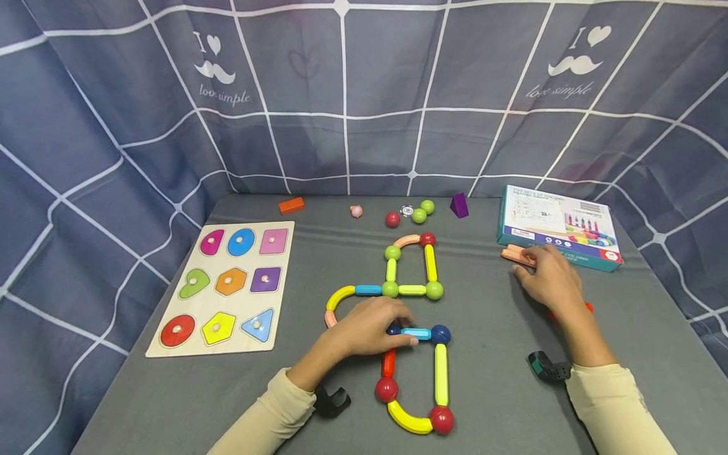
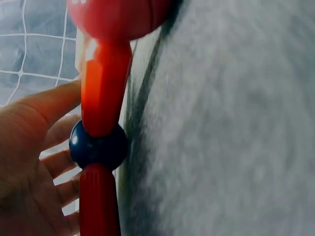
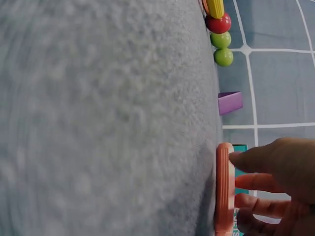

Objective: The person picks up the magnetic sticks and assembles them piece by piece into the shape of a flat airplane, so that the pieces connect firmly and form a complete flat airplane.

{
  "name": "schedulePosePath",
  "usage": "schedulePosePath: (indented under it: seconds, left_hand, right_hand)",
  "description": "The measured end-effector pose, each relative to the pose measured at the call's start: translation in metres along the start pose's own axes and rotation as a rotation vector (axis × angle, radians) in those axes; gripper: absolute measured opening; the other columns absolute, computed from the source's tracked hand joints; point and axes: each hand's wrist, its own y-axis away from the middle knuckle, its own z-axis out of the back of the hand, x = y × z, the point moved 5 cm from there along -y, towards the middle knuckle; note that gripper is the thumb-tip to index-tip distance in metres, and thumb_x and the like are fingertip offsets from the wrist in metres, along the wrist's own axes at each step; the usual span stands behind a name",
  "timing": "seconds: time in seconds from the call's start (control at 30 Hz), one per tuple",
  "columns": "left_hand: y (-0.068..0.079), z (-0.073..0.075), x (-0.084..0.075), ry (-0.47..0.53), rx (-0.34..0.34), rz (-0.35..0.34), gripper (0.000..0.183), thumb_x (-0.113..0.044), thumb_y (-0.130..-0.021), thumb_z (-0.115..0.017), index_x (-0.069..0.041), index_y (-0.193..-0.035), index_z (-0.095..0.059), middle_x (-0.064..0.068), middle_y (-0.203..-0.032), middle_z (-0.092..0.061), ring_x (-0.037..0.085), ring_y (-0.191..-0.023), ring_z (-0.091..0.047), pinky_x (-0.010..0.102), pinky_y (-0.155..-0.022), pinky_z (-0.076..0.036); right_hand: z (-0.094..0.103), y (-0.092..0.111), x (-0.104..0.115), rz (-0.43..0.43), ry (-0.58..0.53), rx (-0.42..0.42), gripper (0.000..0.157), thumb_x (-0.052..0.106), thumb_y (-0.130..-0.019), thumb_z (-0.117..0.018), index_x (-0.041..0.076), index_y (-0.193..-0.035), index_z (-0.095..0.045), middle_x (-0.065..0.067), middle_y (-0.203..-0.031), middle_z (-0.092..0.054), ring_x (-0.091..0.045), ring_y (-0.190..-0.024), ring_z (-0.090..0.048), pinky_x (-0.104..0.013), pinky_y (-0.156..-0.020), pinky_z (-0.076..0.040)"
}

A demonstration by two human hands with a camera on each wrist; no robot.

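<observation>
My left hand [image 1: 372, 325] rests over a flat build of coloured sticks and balls, its spread fingers reaching past a dark blue ball [image 2: 98, 145]. The thumb lies by a light blue stick [image 1: 417, 333]; fingertips are hidden behind the red stick [image 2: 105, 88] in the left wrist view. Another dark red stick [image 2: 100, 201] runs from the blue ball beneath the hand. Over at the right, my right hand [image 1: 548, 278] pinches salmon-pink sticks [image 1: 516, 254] low at the table, before a box. The thumb meets a ribbed pink stick [image 3: 225, 189] in the right wrist view.
A wooden shape puzzle board [image 1: 227, 287] lies left. Along the back are an orange block [image 1: 291, 205], a small pink figure [image 1: 356, 211], a red ball [image 1: 392, 219], green balls [image 1: 419, 215] and a purple wedge [image 1: 459, 206]. The box [image 1: 560, 224] stands back right; something red [image 1: 589, 308] shows beneath my right wrist.
</observation>
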Motion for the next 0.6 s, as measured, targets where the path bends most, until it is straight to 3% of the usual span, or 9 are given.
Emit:
schedulePosePath:
  seconds: [0.33, 0.5, 0.6]
  left_hand:
    - [-0.004, -0.008, 0.006, 0.077, -0.043, 0.008, 0.022, -0.040, -0.087, -0.067, -0.022, -0.100, -0.071, -0.016, -0.091, -0.063, -0.002, -0.082, -0.055, 0.015, -0.072, -0.042]
    - [-0.004, -0.010, 0.006, 0.090, -0.041, 0.002, 0.021, -0.039, -0.088, -0.067, -0.022, -0.099, -0.070, -0.016, -0.091, -0.062, -0.003, -0.081, -0.054, 0.014, -0.071, -0.042]
    - [-0.005, -0.010, 0.006, 0.087, -0.038, 0.009, 0.020, -0.039, -0.088, -0.067, -0.022, -0.099, -0.070, -0.016, -0.089, -0.061, -0.004, -0.079, -0.053, 0.015, -0.070, -0.042]
  right_hand:
    - [-0.008, 0.000, 0.007, -0.009, 0.002, 0.058, 0.025, 0.019, -0.088, -0.064, 0.002, -0.107, -0.064, -0.018, -0.101, -0.059, -0.038, -0.091, -0.054, -0.055, -0.068, -0.039]
    - [-0.015, 0.018, 0.029, 0.158, -0.126, 0.093, 0.014, 0.016, -0.087, -0.068, 0.007, -0.097, -0.068, -0.008, -0.085, -0.064, -0.025, -0.074, -0.055, -0.042, -0.061, -0.040]
    - [-0.024, 0.035, 0.047, 0.279, -0.245, 0.203, 0.010, 0.017, -0.087, -0.070, 0.013, -0.096, -0.068, 0.001, -0.081, -0.061, -0.017, -0.070, -0.053, -0.031, -0.061, -0.041]
